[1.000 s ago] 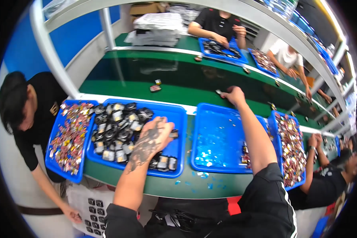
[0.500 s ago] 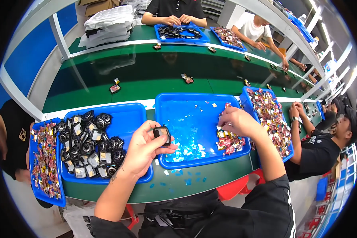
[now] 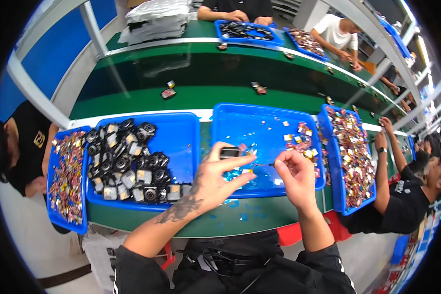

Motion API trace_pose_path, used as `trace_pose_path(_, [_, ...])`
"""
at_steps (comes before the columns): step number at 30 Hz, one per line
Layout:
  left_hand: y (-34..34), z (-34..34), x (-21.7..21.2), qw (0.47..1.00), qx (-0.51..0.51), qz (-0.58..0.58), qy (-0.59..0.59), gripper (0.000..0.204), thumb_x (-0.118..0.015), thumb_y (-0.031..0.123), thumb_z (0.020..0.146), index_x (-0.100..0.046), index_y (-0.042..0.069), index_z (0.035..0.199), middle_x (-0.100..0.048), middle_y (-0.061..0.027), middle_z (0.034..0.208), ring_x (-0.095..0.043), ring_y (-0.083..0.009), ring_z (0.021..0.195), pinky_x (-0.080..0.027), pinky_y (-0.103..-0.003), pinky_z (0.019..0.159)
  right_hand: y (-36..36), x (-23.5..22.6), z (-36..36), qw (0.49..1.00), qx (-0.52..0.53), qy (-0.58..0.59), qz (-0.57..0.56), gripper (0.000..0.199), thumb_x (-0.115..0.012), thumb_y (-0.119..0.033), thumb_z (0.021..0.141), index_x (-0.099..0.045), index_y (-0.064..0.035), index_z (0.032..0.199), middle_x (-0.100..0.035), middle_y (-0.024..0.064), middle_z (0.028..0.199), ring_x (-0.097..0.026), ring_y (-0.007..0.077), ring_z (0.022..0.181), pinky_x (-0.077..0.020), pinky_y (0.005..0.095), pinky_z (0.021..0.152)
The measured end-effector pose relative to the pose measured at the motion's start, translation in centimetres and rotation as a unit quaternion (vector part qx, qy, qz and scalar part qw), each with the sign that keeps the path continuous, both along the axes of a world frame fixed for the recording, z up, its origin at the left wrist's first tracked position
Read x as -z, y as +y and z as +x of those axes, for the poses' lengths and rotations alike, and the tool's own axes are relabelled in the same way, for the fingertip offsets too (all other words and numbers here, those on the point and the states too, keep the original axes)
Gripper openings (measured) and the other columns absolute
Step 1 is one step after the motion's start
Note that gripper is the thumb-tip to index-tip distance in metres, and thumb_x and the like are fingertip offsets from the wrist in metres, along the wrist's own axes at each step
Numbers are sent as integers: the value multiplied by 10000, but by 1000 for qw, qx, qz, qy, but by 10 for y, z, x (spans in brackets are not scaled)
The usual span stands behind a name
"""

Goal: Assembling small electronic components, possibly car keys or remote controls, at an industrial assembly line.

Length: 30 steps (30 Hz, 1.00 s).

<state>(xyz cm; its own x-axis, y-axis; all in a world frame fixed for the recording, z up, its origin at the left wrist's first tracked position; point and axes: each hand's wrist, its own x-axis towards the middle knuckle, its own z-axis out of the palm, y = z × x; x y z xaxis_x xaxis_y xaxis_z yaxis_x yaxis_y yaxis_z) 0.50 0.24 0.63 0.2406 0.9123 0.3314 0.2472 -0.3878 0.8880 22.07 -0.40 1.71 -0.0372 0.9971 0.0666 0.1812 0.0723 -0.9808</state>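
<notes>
My left hand reaches over the front edge of a blue tray. A small black casing with a grey face sits against its curled fingers, while thumb and index finger stretch apart to the right. Facing it, my right hand pinches one end of a thin dark wire between thumb and fingertips. A small pale and yellow part shows by the left fingertips; whether it is joined to the wire I cannot tell. Pink and white small parts lie in the tray's right side.
A blue tray of black casings stands left, with a narrow tray of small coloured parts beyond it. Another parts-filled tray stands right. Behind runs a green conveyor carrying scattered parts. Co-workers sit across and on both sides.
My right hand has left the pile of pink parts and come toward the left hand, pinching a wire. The left thumb and index finger have spread. The view has shifted.
</notes>
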Motion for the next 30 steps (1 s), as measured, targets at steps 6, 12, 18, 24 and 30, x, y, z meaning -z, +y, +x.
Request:
trace_pose_path(6, [0, -2, 9, 994, 28, 82, 66, 153, -776, 147, 760, -737, 103, 902, -574, -115, 977, -609, -293, 891, -507, -377, 744, -14, 0, -24, 988, -69, 132, -44, 95, -644, -71, 904, -614, 9, 945, -595, 2, 863, -536, 37, 815, -449, 173, 676])
trace_pose_path(12, [4, -7, 9, 979, 91, 156, 91, 125, -755, 121, 766, -733, 90, 886, -593, -113, 988, -614, -272, 847, -504, -367, 714, 19, 6, -6, 932, -238, 129, -239, 148, -615, -155, 936, -626, -13, 899, -602, -34, 813, -529, 45, 736, -434, 211, 667])
trace_pose_path(18, [1, -1, 14, 998, 47, 5, 37, 136, -747, 138, 803, -725, 52, 906, -600, -100, 977, -617, -194, 754, -497, -306, 648, 24, 29, -21, 944, -63, -287, 151, 84, -587, -21, 909, -603, 13, 984, -620, 25, 883, -582, 102, 777, -476, 254, 673])
trace_pose_path(24, [-2, 3, 19, 983, 41, -163, -77, 164, -721, 148, 851, -715, 11, 941, -586, -79, 1007, -561, -71, 649, -471, -212, 594, 2, 12, -33, 994, -77, -9, 79, 137, -674, -9, 844, -667, -4, 981, -640, 78, 885, -621, 125, 799, -511, 247, 677])
trace_pose_path(30, [-2, 1, 6, 959, 64, -174, -214, 394, -506, 41, 959, -489, 52, 1353, -558, -96, 1188, -574, -126, 991, -474, -261, 823, -2, -5, -35, 992, -3, -15, 127, 98, -680, 19, 825, -683, 6, 922, -680, 97, 871, -665, 161, 777, -527, 268, 672])
